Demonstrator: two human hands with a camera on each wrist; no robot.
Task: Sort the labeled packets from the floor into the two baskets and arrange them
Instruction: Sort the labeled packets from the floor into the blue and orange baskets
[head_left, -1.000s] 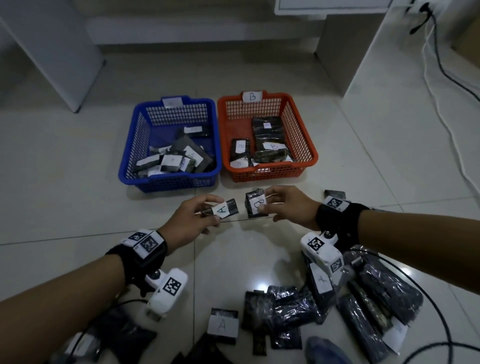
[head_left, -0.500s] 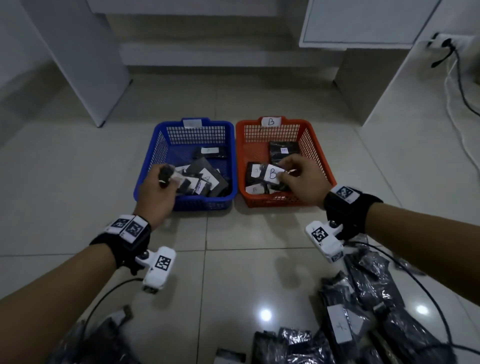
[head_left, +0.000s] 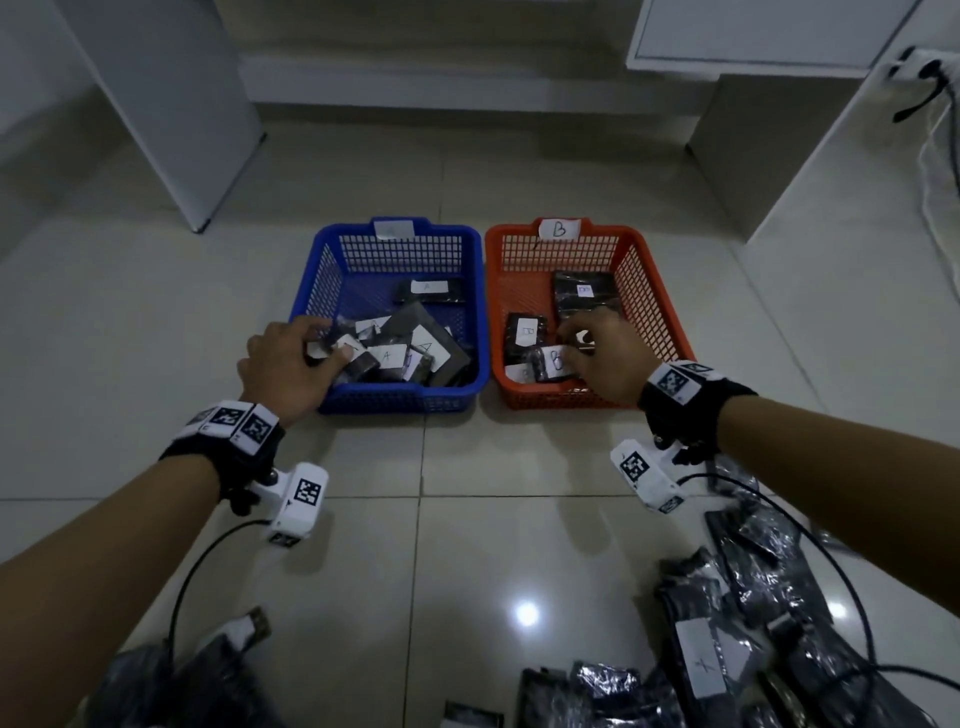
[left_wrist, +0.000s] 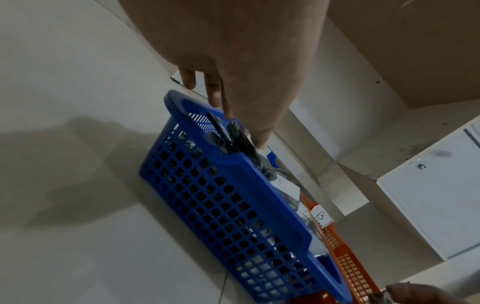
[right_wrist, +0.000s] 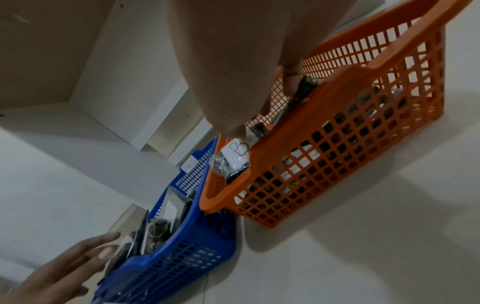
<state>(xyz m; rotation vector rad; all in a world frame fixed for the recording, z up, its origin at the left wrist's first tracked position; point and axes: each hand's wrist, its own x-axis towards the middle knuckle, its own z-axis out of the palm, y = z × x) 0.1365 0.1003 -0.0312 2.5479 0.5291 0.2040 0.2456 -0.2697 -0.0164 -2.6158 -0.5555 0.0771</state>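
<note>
Floor: pale glossy tiles (head_left: 156, 322), with white cabinet panels standing at the back and right.
Blue basket: the blue basket (head_left: 467, 312) sits left of the orange one, their sides touching; a paper tag on its far rim is too faint to read. It holds a loose heap of dark packets, several with white labels marked A, piled toward the near side.
Orange basket: the orange basket (head_left: 644, 280) carries a tag marked B on its far rim. Inside are dark packets with white labels, several reading B.
Left hand: the left hand (head_left: 291, 364) reaches over the blue basket's near left corner; its grip is clamped on a dark labeled packet (head_left: 332, 345) resting on the heap.
Right hand: the right hand (head_left: 608, 358) is inside the orange basket; its grip pinches a packet marked B (head_left: 550, 361) at the near side.
Unsorted packets: a pile of dark packets (head_left: 727, 623) lies on the floor at near right.
</note>
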